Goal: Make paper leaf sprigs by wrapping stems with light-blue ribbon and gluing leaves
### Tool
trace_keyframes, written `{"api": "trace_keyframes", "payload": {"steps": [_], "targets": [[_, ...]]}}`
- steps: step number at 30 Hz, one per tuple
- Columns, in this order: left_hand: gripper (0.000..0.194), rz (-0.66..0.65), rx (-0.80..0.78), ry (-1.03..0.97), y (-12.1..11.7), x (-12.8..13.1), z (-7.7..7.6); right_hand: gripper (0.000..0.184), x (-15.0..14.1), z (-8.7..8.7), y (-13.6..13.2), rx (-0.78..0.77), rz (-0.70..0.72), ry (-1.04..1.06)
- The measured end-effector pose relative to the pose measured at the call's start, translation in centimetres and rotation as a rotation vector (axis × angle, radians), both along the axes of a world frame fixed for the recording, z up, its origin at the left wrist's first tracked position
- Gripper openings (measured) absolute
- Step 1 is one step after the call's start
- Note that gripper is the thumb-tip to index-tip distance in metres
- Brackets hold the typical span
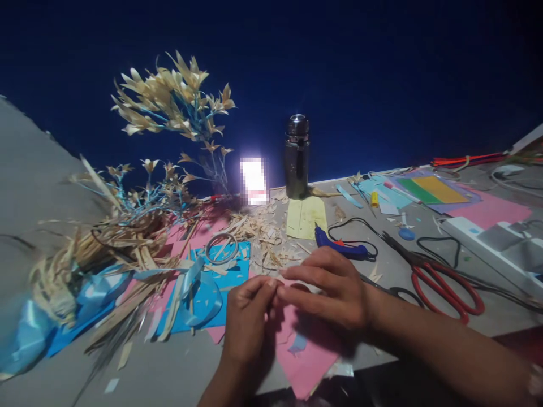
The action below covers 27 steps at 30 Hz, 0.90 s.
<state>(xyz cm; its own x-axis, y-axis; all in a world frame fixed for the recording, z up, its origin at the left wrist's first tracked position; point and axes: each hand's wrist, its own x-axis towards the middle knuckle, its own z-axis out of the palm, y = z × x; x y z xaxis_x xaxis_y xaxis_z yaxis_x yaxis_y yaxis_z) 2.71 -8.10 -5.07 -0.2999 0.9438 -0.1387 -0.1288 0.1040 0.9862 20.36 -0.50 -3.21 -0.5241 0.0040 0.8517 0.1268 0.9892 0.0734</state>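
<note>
My left hand [249, 314] is closed in a pinch, with thumb and forefinger pressed together at the tips. My right hand [333, 291] reaches in from the right, its bent fingers meeting those fingertips. Whatever lies between them is too small or hidden to make out. Below both hands is pink paper [307, 367], bearing a small light-blue scrap [297, 343]. A blue hot glue gun [343, 249] rests just beyond my right hand. Red-handled scissors [441, 282] lie to the right, with a dark-handled pair [405, 294] partly behind my right forearm.
Dried flowers with blue stems [169, 107] rise at the back left, above husk strips and blue ribbon [199, 294]. A ribbon or tape ring [221, 249] sits on blue paper. A dark flask [297, 158] stands behind yellow paper [305, 217]. A white power strip [492, 249] is right.
</note>
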Motion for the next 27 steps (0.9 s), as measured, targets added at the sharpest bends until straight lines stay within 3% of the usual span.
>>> {"api": "trace_keyframes", "payload": {"steps": [2,4,6,8,10,12,14,21,27], "targets": [[0.028,0.075,-0.031,-0.162,0.2,-0.2,0.0,0.021,0.0,0.3,-0.4,-0.013,0.021,0.057],[0.030,0.119,-0.007,-0.222,0.2,-0.2,0.3,0.016,-0.4,0.2,-0.7,-0.195,0.008,0.092],[0.035,0.107,0.022,-0.281,0.2,0.2,0.7,0.007,-1.2,-0.3,-0.8,-0.558,-0.011,0.104],[0.036,0.070,0.022,-0.387,0.3,0.8,0.9,0.006,-2.0,-1.1,-0.9,-1.058,0.026,0.133],[0.037,0.053,0.006,-0.476,0.5,1.5,0.9,0.019,-2.6,-1.8,-0.8,-1.553,0.171,0.194],[0.038,0.049,0.000,-0.499,0.7,2.0,0.7,0.033,-2.8,-2.1,-0.7,-1.833,0.327,0.259],[0.039,0.048,-0.002,-0.475,0.7,2.4,0.4,0.040,-2.8,-2.2,-0.5,-1.902,0.393,0.296],[0.033,0.113,-0.053,-0.442,0.5,3.5,1.0,0.041,-2.7,-2.8,0.0,-1.922,0.348,0.384],[0.035,0.205,0.031,-0.308,0.3,3.5,1.3,0.031,-2.9,-2.8,-0.3,-1.916,0.440,0.432]]}}
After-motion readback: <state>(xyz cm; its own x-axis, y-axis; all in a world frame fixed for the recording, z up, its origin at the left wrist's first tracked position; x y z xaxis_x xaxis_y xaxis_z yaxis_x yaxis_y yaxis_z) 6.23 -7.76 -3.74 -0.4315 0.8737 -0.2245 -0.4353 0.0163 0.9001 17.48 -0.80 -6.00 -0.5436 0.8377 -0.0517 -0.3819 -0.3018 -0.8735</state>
